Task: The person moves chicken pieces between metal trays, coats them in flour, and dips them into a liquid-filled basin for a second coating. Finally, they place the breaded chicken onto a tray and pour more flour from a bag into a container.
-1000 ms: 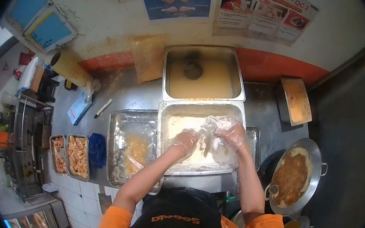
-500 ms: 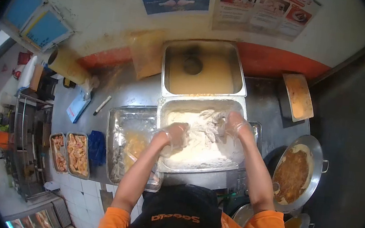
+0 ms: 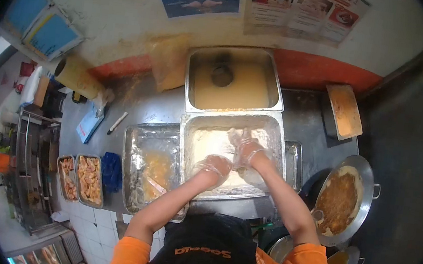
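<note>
A deep steel pan point(image 3: 277, 163) of white flour point(image 3: 205, 144) stands in front of me, and both my hands are inside it in clear plastic gloves. My right hand point(image 3: 249, 151) is closed over floured chicken pieces point(image 3: 240, 134) near the pan's middle; flour and the glove blur their outlines. Close beside it, lower and to the left, my left hand point(image 3: 216, 166) lies low over the flour with its fingers curled inward. Its fingertips are mostly hidden, and whether it grips anything does not show.
Behind the flour stands a pan of cloudy yellowish liquid point(image 3: 242, 91) with a dark round object in it. At left are a messy steel tray point(image 3: 139, 150) and trays of raw chicken point(image 3: 90, 178). Wide pans point(image 3: 362, 201) and a tilted metal container point(image 3: 345, 113) are at right.
My right hand has moved left from the pan's right side to its middle. My left hand has shifted slightly right and toward me, so the hands are now close together over the chicken pieces.
</note>
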The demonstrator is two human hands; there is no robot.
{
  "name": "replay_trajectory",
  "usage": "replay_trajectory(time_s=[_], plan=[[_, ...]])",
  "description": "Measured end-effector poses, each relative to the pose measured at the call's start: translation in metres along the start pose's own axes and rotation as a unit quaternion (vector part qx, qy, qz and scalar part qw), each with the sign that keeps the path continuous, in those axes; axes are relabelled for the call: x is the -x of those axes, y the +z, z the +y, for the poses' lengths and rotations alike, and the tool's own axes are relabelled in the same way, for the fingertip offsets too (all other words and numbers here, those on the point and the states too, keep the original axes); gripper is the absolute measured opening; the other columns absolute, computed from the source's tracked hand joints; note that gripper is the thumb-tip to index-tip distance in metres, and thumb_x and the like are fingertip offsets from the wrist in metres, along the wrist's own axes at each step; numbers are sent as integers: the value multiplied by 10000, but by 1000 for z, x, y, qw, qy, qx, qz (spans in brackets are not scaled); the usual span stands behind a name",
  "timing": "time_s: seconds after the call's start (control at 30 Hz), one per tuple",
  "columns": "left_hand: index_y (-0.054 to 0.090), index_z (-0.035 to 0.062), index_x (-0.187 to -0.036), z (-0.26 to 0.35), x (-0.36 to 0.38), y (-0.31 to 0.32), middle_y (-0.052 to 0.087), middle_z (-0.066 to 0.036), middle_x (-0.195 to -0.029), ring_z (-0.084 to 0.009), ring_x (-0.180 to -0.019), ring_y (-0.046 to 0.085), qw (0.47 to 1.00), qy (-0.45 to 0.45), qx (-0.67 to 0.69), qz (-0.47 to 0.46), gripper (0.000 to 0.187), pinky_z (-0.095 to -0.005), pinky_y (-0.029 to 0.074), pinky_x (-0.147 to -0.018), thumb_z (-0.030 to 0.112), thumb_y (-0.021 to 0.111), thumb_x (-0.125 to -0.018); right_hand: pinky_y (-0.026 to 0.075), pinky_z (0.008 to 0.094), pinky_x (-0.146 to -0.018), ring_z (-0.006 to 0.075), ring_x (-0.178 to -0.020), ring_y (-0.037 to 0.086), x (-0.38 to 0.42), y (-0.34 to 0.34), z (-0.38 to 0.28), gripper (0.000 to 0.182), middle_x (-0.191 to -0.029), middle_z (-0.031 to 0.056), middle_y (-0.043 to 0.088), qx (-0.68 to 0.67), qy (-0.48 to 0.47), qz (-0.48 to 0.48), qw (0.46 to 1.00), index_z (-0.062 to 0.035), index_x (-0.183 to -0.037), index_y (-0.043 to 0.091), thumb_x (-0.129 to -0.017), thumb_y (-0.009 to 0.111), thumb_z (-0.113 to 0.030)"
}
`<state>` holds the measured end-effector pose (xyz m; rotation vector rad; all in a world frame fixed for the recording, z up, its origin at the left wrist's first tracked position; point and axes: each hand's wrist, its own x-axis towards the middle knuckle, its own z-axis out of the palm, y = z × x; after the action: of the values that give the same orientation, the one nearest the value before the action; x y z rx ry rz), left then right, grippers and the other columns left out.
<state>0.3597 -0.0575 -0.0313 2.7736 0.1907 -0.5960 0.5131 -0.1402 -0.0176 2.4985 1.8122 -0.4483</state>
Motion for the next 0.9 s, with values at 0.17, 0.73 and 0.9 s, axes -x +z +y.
replay_trajectory(time_s=[0.17, 0.73, 0.9], plan=[[700, 53, -1032, -27, 25, -23, 725, -188, -1004, -367, -922, 721, 997, -22, 62, 51, 222, -488, 568, -794, 157, 580, -877, 506, 446, -997, 374, -1126, 653, -15, -3, 14, 356, -1176, 237, 686, -96, 11, -106, 990, -31, -1126, 700, -823, 595, -187], [596, 85, -1318, -55, -68, -8, 684, -235, -1165, -381, -1102, 657, 993, 8, 106, 57, 432, -458, 520, -952, 126, 543, -891, 553, 458, -903, 387, -1102, 661, 25, 19, 5, 504, -1187, 210, 668, -40, 136, -74, 987, -67, -1291, 593, -888, 655, -364], [329, 75, -1540, -45, -74, 6, 668, -263, -1199, -433, -1121, 645, 974, 6, 45, 222, 667, -479, 520, -962, 51, 493, -893, 547, 466, -914, 384, -1131, 647, 20, 2, 23, 624, -1269, 288, 598, -92, 146, -141, 975, -66, -1436, 490, -915, 629, -379]])
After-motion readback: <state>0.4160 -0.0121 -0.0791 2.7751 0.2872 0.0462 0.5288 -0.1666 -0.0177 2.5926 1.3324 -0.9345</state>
